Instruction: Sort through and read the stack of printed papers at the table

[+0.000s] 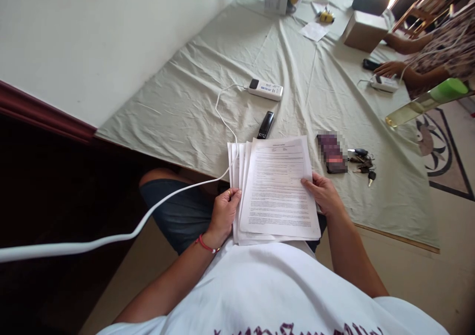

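Papers (276, 186), a stack of printed sheets, lie over the person's lap at the near edge of the sheet-covered table (208, 92); the left hand (223, 212) grips the stack's left edge, fingers closed on it, and the right hand (323, 192) holds the right edge, thumb on the top page. The sheets are fanned at the left and not yet squared; it seems the sorting is only at its beginning. Just beyond the papers lies a black remote (266, 124); right of them, keys (363, 162).
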`<state>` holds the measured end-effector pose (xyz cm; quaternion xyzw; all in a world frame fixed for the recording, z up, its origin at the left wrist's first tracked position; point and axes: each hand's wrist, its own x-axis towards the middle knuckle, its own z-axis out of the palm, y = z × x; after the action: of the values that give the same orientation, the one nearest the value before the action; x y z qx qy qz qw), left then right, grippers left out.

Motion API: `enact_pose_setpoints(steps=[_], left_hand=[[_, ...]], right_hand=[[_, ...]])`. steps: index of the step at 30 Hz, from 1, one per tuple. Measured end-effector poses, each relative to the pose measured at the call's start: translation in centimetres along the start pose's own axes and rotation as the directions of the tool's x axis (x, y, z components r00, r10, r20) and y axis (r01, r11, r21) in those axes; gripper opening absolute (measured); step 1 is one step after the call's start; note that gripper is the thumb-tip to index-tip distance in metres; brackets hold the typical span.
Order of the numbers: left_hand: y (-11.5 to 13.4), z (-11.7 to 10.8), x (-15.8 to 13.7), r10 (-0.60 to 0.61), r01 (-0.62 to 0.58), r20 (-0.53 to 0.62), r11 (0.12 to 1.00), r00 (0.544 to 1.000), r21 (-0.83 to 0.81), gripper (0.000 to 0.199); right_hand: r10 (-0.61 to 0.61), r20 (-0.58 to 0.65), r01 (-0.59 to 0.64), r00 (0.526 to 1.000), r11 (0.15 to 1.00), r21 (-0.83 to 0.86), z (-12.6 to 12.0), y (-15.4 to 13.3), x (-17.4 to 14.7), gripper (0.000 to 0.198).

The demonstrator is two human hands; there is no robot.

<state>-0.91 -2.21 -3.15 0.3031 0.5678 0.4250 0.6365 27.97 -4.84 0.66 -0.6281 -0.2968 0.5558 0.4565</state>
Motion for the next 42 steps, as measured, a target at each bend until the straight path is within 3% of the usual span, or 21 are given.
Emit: enact_pose_setpoints(steps=[12,20,28,34,38,42], left_hand=[[-0.1,0.3,0.4,0.038,-0.039,0.010,0.994,0.999,0.100,0.042],[0.5,0.7,0.2,0.049,-0.054,0.059,0.995,0.997,0.089,0.039],[0.2,1.5,0.1,0.031,-0.037,0.070,0.995,0.997,0.097,0.035],[0.0,1.0,0.2,0.123,-0.121,-0.025,0.991,0.992,0.061,0.048],[0.2,0.7,-0.3,0.092,-0.089,-0.081,0.996,0.992,0.031,0.051],[0.6,0.8,-1.2,-0.018,0.016,0.070,1.000,0.997,0.023,0.051]], right_hand=[[-0.079,-0.134,0.051,0.988,0.978,-0.201,-1.9,0.0,0.5,0.026],[-0.033,-0.216,0.022,0.976,0.998,-0.052,-4.6,-1.9,-0.7,0.027],[-0.049,-0.149,0.035,0.988,0.995,-0.095,-2.6,-1.2,-0.1,0.028],[-0.080,-0.107,0.069,0.991,0.993,-0.098,-1.5,-1.1,0.4,0.035],[-0.037,-0.125,0.028,0.991,0.997,-0.071,-1.5,-1.2,0.5,0.040],[-0.014,-0.099,0.007,0.995,0.997,-0.073,-1.1,-1.4,0.2,0.039]])
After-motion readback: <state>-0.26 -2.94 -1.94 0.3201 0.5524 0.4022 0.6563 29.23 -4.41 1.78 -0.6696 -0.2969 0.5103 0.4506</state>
